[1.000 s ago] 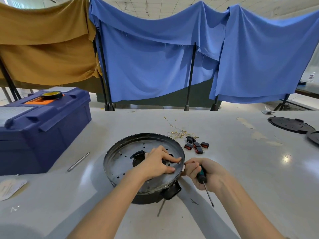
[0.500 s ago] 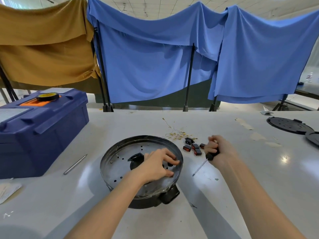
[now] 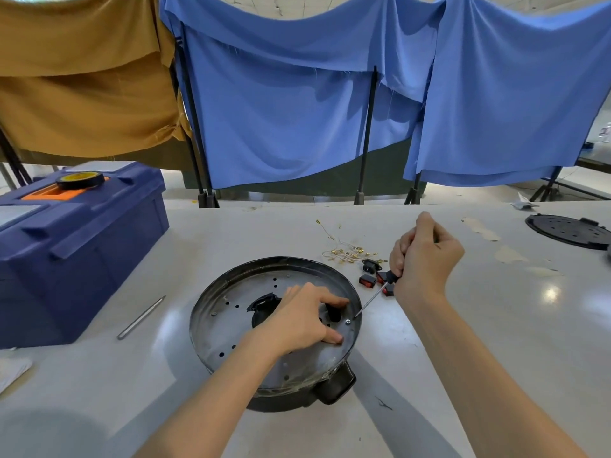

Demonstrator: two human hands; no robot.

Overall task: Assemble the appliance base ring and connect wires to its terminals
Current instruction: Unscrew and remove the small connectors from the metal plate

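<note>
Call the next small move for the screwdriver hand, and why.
Probably seat the tip squarely in the screw and start turning. The right hand grips the screwdriver, whose tip sits at the screw near the plate rim, shaft still steeply slanted. The left hand presses flat on the plate, steadying it. Whether the tip is engaged is too small to tell.

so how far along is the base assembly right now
Done: the metal plate sits on the base. In hand: the left hand steadies it while the right hand sets the screwdriver tip at a screw. Left: wires and switches lie loose.
</note>
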